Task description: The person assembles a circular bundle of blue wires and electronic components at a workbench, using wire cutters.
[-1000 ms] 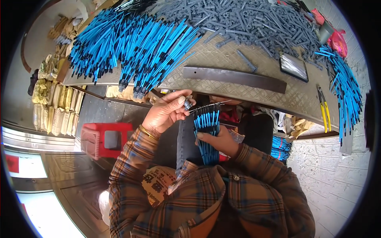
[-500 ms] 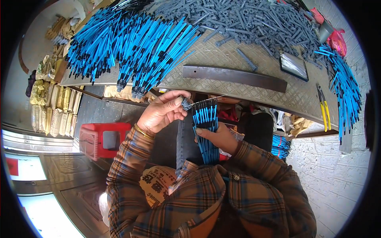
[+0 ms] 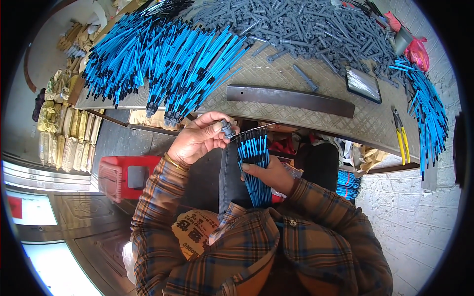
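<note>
Between the thumb and fingers of my left hand [image 3: 193, 140] is a small dark grey plastic fitting [image 3: 227, 129]. A thin wire [image 3: 270, 124] runs from beside the fitting across the top of a bundle of blue rods [image 3: 257, 190] with black tips. My right hand [image 3: 275, 174] is closed around that bundle from the right, thumb across its front. The rods stand roughly upright above my lap, tips toward the table. Whether the wire passes through the tips is too fine to tell.
The table [image 3: 212, 101] ahead bears heaped blue rods [image 3: 173, 64], a pile of grey plastic parts [image 3: 301, 29], a dark metal bar [image 3: 291, 101], a tray of thin wires [image 3: 364, 84] and yellow-handled pliers [image 3: 402, 138]. A red plastic stool [image 3: 111, 172] stands at left.
The bundle in my right hand has shifted slightly left, and the grey fitting has turned a little in my left fingers. Both hands keep their hold.
</note>
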The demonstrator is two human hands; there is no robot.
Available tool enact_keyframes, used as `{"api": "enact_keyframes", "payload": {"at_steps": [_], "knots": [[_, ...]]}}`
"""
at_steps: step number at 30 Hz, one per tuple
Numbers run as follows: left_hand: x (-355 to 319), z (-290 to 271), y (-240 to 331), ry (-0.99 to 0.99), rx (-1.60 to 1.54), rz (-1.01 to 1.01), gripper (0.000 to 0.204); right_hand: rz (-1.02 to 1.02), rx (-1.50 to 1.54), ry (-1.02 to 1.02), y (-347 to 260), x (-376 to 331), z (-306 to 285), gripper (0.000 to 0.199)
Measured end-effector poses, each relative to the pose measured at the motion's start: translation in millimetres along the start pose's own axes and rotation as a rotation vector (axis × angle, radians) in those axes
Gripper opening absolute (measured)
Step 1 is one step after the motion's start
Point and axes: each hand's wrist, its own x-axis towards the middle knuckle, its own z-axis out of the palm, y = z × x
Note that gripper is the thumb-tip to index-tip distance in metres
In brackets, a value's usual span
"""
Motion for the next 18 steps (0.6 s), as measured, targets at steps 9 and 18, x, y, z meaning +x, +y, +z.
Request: {"api": "enact_keyframes", "payload": {"at_steps": [9,18], "knots": [[-3.2,-4.2,0.8,-0.009,0.025,-0.079,0.030,0.003,0.005,-0.008,0.9,0.3,1.2,0.026],[-1.1,-3.6,2.8,-0.047,0.071,-0.058,0.031,-0.018,0.008,-0.034,-6.8,-1.3,4.9,0.034]]}}
